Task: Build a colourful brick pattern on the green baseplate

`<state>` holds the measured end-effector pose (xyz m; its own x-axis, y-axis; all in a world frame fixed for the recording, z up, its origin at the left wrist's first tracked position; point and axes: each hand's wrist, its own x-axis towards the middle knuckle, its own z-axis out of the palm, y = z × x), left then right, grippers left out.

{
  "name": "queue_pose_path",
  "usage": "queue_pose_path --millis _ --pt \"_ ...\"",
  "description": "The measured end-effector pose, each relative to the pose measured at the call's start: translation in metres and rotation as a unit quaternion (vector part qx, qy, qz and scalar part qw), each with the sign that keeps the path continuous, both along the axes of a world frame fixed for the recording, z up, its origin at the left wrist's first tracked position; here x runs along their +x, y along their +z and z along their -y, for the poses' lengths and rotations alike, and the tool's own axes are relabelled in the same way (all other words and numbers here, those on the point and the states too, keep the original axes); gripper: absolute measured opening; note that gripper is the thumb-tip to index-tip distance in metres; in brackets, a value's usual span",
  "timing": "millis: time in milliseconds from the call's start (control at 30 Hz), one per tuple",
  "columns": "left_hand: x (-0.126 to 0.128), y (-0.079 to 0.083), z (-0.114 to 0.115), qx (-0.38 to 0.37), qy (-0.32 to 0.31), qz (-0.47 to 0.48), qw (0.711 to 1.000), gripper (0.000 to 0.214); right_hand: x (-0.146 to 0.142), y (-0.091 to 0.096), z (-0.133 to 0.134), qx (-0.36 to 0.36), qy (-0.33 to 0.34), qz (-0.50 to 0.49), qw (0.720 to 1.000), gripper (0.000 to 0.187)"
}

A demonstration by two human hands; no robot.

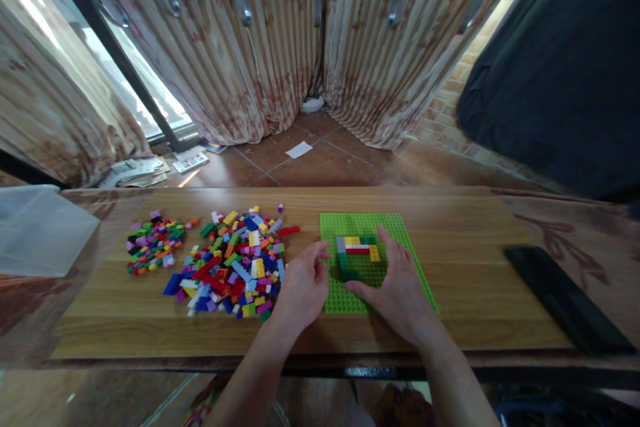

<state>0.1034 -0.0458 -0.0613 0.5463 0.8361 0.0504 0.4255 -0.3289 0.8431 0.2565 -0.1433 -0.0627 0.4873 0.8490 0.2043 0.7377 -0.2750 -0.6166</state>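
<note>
A green studded baseplate [360, 221] lies on the wooden table, with toy bricks joined on it in an angular outline. Among them are a grey brick [341, 244], a white and a red strip, yellow bricks [375, 253] and dark green bricks [343, 265]. My right hand [400, 287] rests over the plate's right side, thumb and fingers spread apart around the bricks, holding nothing. At the plate's left edge is my left hand [306, 280], its fingers curled and pinched together; whatever sits between the fingertips is too small to make out.
Left of my left hand spreads a large pile of mixed bricks [240, 260], with a pile of smaller pieces [157, 240] farther left. A translucent bin [45, 233] stands at the far left. A long black object [565, 297] lies at the right table end.
</note>
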Motion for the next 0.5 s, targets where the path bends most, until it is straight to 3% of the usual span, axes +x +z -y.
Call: queue_pose_path --millis 267,500 --pt "-0.001 0.002 0.001 -0.013 -0.016 -0.003 1.000 0.042 0.011 0.004 0.008 -0.024 0.036 -0.059 0.997 0.101" --pt "-0.003 0.007 0.002 0.014 -0.062 -0.042 0.997 0.062 0.028 0.007 0.021 -0.027 0.096 -0.097 0.990 0.089"
